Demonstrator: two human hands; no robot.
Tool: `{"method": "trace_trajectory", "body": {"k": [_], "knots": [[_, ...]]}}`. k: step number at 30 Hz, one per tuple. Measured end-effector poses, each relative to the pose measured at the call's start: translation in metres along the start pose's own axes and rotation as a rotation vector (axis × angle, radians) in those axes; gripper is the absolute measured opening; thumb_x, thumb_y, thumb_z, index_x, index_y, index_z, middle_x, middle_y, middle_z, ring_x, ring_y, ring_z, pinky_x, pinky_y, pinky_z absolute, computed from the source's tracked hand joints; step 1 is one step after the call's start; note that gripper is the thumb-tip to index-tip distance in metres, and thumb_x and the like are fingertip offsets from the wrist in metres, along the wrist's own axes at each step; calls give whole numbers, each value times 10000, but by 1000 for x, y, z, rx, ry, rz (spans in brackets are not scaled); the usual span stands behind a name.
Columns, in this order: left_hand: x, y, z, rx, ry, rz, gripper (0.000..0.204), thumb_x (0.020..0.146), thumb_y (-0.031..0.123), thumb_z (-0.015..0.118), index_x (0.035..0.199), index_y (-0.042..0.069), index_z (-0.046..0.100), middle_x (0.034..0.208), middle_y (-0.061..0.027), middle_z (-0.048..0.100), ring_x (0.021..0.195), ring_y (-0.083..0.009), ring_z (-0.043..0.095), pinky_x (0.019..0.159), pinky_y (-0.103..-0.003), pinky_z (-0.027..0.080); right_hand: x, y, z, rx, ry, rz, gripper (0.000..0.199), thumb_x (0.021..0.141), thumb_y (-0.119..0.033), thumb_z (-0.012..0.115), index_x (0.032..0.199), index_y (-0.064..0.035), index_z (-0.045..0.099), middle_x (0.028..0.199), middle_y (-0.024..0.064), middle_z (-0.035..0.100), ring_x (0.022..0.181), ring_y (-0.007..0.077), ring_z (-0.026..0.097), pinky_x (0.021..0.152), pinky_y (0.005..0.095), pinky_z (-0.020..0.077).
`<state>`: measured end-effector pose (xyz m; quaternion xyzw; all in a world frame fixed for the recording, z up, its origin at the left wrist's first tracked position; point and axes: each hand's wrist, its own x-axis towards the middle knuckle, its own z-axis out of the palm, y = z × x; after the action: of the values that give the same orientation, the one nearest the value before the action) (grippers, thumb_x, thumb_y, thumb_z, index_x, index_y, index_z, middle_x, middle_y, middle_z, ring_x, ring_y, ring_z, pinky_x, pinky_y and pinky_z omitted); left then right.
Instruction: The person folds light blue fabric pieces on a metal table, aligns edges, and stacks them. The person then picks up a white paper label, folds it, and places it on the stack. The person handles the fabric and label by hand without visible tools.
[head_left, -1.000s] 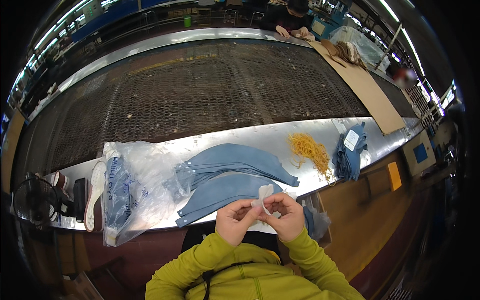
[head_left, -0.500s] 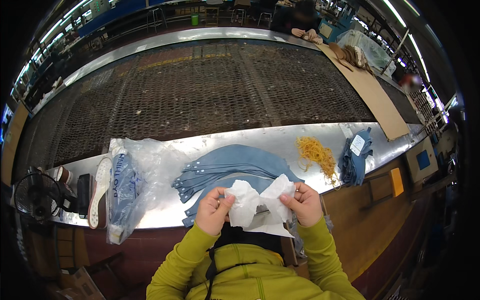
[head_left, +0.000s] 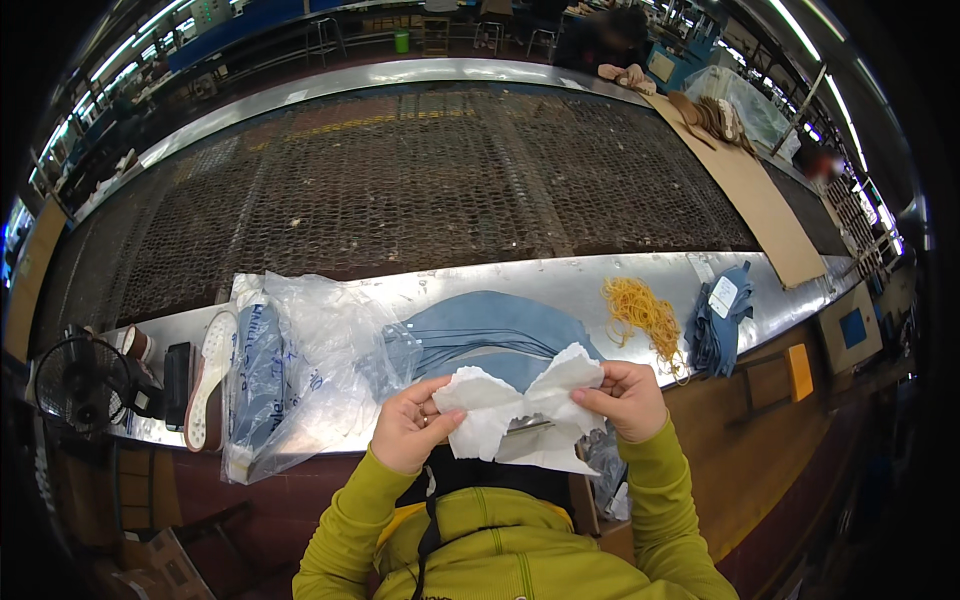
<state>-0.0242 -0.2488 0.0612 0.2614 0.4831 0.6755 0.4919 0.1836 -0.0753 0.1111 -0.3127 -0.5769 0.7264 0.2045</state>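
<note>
A crumpled sheet of thin white paper (head_left: 485, 415) is stretched between my two hands, with a ragged torn notch in the middle of its top edge. My left hand (head_left: 415, 422) pinches its left side between thumb and fingers. On the other side, my right hand (head_left: 627, 398) grips it the same way. Behind the paper, curved blue-grey cut pieces (head_left: 490, 318) lie in an overlapping stack on the metal table ledge (head_left: 570, 275). Clear plastic bags (head_left: 325, 340) cover the stack's left end, and one bag holds more blue material.
At left stand a small black fan (head_left: 82, 380), a black case (head_left: 177, 385) and a shoe sole (head_left: 212, 375). Yellow rubber bands (head_left: 642, 315) and a tied blue bundle (head_left: 722, 320) lie at right. Beyond the ledge runs a dark mesh bed (head_left: 400, 180); a person (head_left: 605, 45) works across it.
My hands have moved slightly apart, and the paper is spread wider with its notch more open. The plastic bag now reaches over the left end of the blue-grey pieces.
</note>
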Motion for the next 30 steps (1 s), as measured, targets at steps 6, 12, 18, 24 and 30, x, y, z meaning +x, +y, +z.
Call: {"method": "trace_trajectory", "body": {"k": [6, 12, 18, 24, 30], "knots": [[2, -3, 0, -25, 67, -50, 193, 839, -31, 619, 1030, -58, 610, 1008, -159, 658, 873, -148, 645, 758, -238, 525, -1, 1, 13, -155, 110, -135, 146, 803, 29, 661, 945, 55, 637, 882, 83, 672, 758, 95, 623, 696, 217, 495], [11, -17, 12, -174, 30, 103, 72, 837, -8, 628, 811, 7, 563, 1076, -169, 647, 939, -131, 627, 735, -204, 474, 1, 6, 37, -486, 180, -518, 121, 817, 30, 620, 937, 41, 620, 869, 63, 655, 767, 90, 604, 700, 217, 472], [4, -2, 2, -142, -64, -44, 114, 808, -81, 578, 890, -8, 608, 1102, -206, 641, 942, -170, 635, 777, -232, 489, 11, -2, 11, 32, -31, -71, 260, 834, 24, 633, 1087, 75, 605, 959, 122, 673, 837, 132, 644, 743, 241, 527], [2, 19, 1, 241, -291, 20, 412, 798, -138, 512, 1157, 24, 632, 1074, -163, 658, 967, -215, 630, 878, -284, 484, 29, 14, -10, 68, -158, -35, 154, 796, 46, 642, 944, 85, 656, 954, 180, 677, 845, 198, 665, 750, 290, 536], [-3, 32, -6, 353, -475, 59, 351, 826, 78, 681, 1172, 42, 633, 1068, -99, 618, 1004, -174, 571, 861, -261, 454, 18, 1, -5, -91, -282, -106, 122, 842, 17, 579, 894, 45, 686, 982, 153, 676, 863, 158, 642, 787, 276, 513]]}}
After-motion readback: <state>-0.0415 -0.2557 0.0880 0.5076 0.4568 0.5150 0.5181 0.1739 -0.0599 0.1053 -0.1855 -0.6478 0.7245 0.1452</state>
